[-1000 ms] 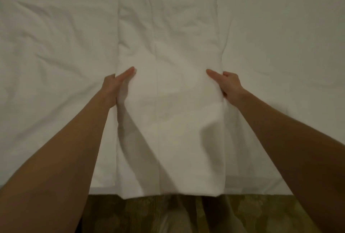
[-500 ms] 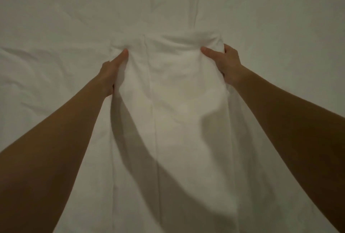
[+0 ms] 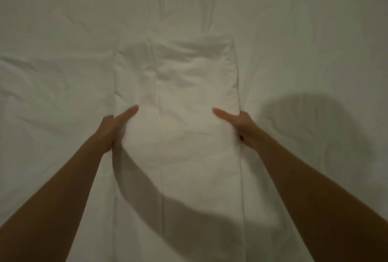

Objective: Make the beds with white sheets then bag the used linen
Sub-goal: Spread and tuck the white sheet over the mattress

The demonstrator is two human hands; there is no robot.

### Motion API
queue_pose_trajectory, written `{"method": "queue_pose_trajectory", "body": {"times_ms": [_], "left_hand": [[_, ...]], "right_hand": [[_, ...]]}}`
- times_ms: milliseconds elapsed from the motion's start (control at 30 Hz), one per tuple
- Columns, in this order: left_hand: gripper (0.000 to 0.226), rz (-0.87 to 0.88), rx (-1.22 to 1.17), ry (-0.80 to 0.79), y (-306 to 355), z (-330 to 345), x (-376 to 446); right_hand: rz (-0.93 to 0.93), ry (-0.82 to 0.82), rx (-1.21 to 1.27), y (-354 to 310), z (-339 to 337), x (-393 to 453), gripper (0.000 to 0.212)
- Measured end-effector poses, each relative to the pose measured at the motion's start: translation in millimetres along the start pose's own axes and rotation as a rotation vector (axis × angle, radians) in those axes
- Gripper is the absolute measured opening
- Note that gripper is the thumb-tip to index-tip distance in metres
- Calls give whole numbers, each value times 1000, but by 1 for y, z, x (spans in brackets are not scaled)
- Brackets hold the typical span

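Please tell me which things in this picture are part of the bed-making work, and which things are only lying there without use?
Part of the job:
folded white sheet
left hand gripping its left edge
right hand gripping its right edge
spread white sheet underneath, wrinkled

Just lying about:
nothing visible

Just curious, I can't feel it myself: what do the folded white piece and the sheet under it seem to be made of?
Folded sheet: matte white woven cloth, probably cotton; it holds sharp fold lines and soft wrinkles. Bed sheet: similar matte fabric, creased all over. The exact fibre is unclear.
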State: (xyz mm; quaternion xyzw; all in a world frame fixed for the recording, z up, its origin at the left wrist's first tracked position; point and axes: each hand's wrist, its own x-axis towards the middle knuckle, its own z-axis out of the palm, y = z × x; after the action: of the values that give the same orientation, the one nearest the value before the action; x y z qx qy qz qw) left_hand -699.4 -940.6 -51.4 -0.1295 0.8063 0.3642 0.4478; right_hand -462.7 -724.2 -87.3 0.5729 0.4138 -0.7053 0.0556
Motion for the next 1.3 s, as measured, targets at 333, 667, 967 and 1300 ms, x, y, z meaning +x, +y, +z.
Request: {"method": "queue_pose_trajectory", "body": {"times_ms": [333, 667, 967, 1300], "left_hand": [[75, -5, 41, 75, -17, 24, -29], [57, 81, -13, -138, -3, 186, -77], [53, 57, -53, -246, -38, 255, -111], [54, -78, 70, -328, -142, 229, -169]], "right_hand": [[-167, -35, -34, 23, -26, -29, 45], [-254, 233, -211, 4, -195, -55, 33], [17, 219, -79, 54, -290, -83, 18], [-20, 267, -94, 141, -266, -144, 29]]}}
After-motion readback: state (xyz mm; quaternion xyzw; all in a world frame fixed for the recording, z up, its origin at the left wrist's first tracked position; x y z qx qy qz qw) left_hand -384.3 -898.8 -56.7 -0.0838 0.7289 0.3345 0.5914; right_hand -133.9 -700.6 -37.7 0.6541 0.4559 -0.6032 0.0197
